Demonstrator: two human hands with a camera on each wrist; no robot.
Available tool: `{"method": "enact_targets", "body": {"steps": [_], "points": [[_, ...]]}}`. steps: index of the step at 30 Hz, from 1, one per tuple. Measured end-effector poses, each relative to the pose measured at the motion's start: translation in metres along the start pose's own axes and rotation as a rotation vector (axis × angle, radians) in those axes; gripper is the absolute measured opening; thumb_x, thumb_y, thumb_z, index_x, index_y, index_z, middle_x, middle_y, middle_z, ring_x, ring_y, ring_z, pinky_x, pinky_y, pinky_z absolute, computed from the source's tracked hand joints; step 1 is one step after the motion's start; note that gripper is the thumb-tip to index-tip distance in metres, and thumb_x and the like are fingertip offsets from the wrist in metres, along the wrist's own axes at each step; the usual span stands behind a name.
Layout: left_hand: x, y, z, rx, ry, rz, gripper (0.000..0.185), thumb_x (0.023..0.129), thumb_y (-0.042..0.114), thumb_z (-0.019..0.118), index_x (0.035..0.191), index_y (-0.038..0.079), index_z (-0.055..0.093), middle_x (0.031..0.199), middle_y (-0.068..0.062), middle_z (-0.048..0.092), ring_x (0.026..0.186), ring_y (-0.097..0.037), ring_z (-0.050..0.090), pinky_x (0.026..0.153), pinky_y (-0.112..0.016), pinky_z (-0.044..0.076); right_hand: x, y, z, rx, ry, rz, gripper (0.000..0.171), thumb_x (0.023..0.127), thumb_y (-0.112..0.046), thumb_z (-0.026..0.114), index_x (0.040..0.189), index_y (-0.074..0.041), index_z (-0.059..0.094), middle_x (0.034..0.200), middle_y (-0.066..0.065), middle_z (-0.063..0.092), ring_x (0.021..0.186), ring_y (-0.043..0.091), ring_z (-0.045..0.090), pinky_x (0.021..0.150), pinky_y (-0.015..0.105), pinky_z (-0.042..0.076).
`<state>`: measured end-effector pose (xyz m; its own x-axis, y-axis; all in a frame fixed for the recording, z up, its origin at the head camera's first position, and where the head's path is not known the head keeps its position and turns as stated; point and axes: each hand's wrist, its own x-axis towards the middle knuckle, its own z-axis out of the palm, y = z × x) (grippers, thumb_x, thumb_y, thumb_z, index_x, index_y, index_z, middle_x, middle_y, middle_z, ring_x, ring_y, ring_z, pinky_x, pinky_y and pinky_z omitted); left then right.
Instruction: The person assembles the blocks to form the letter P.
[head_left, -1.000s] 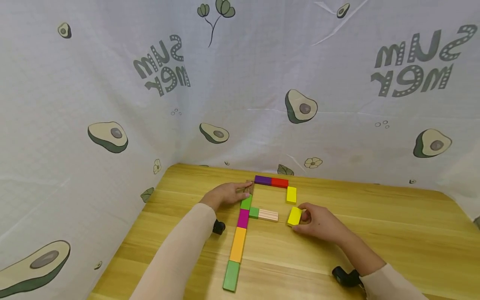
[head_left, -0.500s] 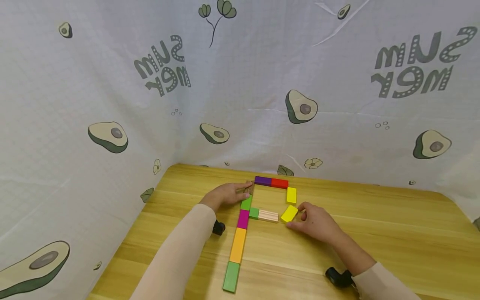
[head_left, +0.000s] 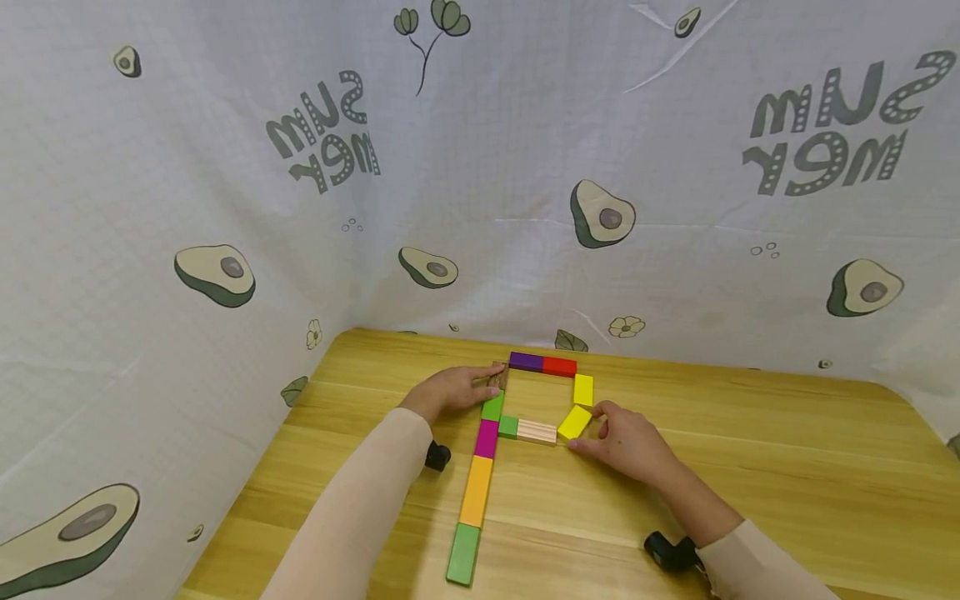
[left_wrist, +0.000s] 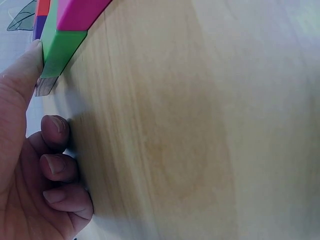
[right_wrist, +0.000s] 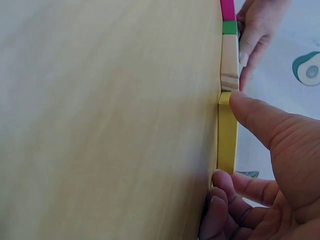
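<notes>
My left hand [head_left: 453,387] rests at the top of a column of blocks, its index finger and thumb touching the brown wooden block [head_left: 498,379] and the edge of the light green block [head_left: 492,406]. Its other fingers curl loosely beside them in the left wrist view. With thumb and index finger my right hand [head_left: 633,442] pinches a yellow block [head_left: 575,423] by its ends. That block lies slanted on the table, between a second yellow block [head_left: 583,390] and the striped pale wooden block [head_left: 537,431]. Purple [head_left: 527,362] and red [head_left: 559,367] blocks form the far row.
Down the column lie magenta [head_left: 487,438], orange [head_left: 476,492] and green [head_left: 462,554] blocks. A small green block [head_left: 507,427] joins the striped one to it. Behind the wooden table [head_left: 750,467] hangs a printed white cloth [head_left: 495,167].
My right hand has moved left with the yellow block, turning it from nearly upright to slanted, up to the striped block and the other yellow one. My left hand stays put.
</notes>
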<state>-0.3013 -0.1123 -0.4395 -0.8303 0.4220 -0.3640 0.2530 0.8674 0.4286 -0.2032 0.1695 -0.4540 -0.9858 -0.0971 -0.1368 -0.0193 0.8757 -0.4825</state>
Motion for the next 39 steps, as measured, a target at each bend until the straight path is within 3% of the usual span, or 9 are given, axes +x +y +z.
{"method": "enact_targets", "body": {"steps": [27, 39], "points": [[0.0024, -0.0048, -0.0007, -0.011, -0.013, 0.015, 0.056, 0.091, 0.056, 0.043, 0.143, 0.047, 0.024, 0.148, -0.001, 0.030, 0.134, -0.029, 0.027, 0.106, -0.050, 0.024, 0.0015, -0.0007, -0.0002, 0.048, -0.021, 0.030, 0.085, 0.065, -0.064, 0.071, 0.121, -0.004, 0.049, 0.078, 0.003, 0.052, 0.064, 0.017, 0.046, 0.053, 0.028, 0.039], [0.0037, -0.0061, 0.0001, -0.071, -0.018, 0.029, 0.061, 0.089, 0.061, 0.043, 0.143, 0.048, 0.020, 0.148, -0.001, 0.029, 0.134, -0.031, 0.026, 0.106, -0.051, 0.023, -0.0009, 0.0085, -0.0027, 0.097, -0.019, 0.010, 0.083, 0.067, -0.062, 0.070, 0.122, -0.005, 0.049, 0.080, 0.002, 0.053, 0.065, 0.017, 0.047, 0.054, 0.028, 0.040]]}}
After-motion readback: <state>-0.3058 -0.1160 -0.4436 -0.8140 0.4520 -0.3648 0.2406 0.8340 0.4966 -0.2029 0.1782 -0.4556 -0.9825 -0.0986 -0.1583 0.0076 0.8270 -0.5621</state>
